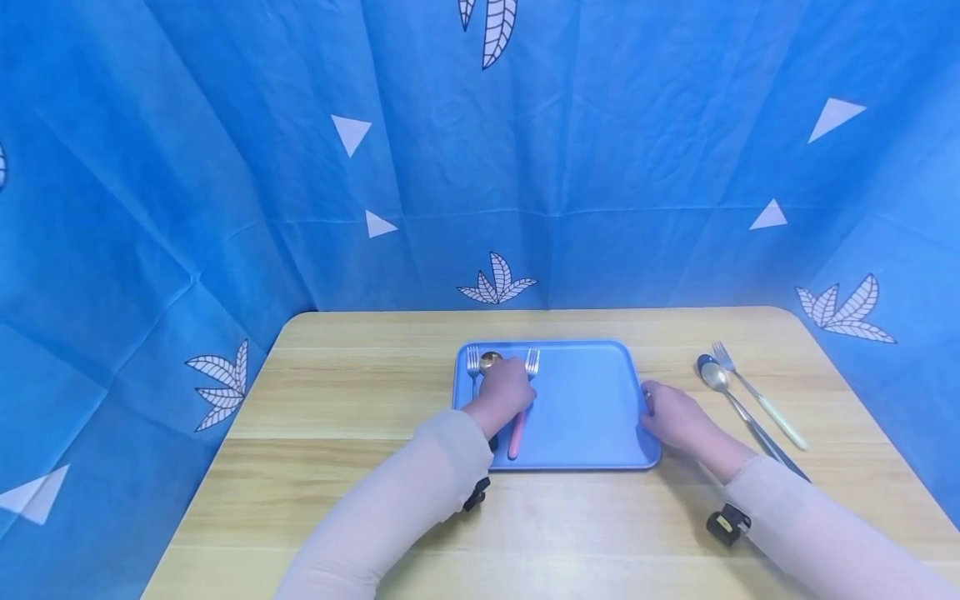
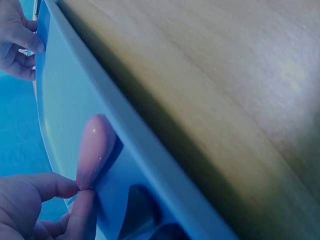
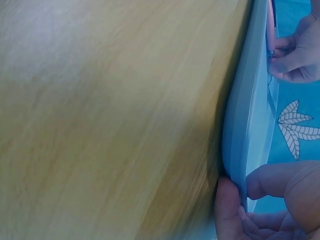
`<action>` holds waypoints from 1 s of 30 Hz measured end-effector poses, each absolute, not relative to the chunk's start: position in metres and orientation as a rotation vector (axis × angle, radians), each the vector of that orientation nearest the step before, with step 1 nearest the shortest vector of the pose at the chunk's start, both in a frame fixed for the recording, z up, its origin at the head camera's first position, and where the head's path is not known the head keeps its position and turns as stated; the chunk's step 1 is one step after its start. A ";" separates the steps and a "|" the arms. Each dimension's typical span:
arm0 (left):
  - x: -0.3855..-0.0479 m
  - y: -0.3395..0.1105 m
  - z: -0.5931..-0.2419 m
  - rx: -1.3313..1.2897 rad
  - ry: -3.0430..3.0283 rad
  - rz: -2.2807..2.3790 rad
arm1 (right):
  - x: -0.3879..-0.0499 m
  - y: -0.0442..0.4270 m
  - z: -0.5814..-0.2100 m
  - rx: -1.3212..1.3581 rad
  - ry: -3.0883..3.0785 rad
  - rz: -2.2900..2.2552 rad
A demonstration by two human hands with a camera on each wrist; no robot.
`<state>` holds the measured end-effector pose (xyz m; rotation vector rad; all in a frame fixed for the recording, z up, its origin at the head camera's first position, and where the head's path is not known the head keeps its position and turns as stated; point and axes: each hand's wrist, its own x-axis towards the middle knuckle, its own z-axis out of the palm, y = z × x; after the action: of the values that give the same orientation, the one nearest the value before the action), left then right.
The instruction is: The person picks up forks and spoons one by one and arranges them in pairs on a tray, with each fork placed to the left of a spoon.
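2 hands are at work: the left hand [image 1: 506, 387] pinches the pink-handled fork [image 1: 517, 435] between thumb and finger near where the handle meets the metal, and the right hand [image 1: 677, 417] holds the right rim of the blue tray [image 1: 585, 408] with its thumb and fingers to either side of the edge. Behind hangs a blue cloth [image 1: 450, 125] printed with leaves and white triangles; before it stands the wooden table [image 1: 337, 375]. The tray is on the table, between the hands. It looks light, stiff and smooth, so loose cutlery could slide on it if it tipped; the raised rim gives the best hold. On the table to its right, near each other, lie a green-handled fork [image 1: 780, 421], a silver spoon [image 1: 716, 377] and a dark spoon [image 1: 703, 362]. In the tray's left part are another fork [image 1: 472, 360] and a gold spoon [image 1: 491, 360], close by the left hand. The pink-handled fork is over the tray there too, though I cannot tell if it is lifted at all. It should be light and rigid, its glossy handle a bit slippery, and best pinched mid-length, clear of the tines
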<state>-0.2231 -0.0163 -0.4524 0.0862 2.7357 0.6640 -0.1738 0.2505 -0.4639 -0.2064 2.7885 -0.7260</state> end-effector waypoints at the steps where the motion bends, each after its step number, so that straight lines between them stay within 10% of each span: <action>1: -0.223 -0.016 -0.452 0.089 2.736 0.668 | -0.174 0.251 -0.464 -0.207 2.789 -0.726; 30: -0.225 -0.006 -0.458 0.025 2.719 0.798 | -0.176 0.251 -0.464 -0.198 2.783 -0.713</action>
<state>-0.2251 -0.0062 -0.4577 0.0248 2.7186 0.7983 -0.1760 0.2507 -0.4642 -0.1976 2.7834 -0.7134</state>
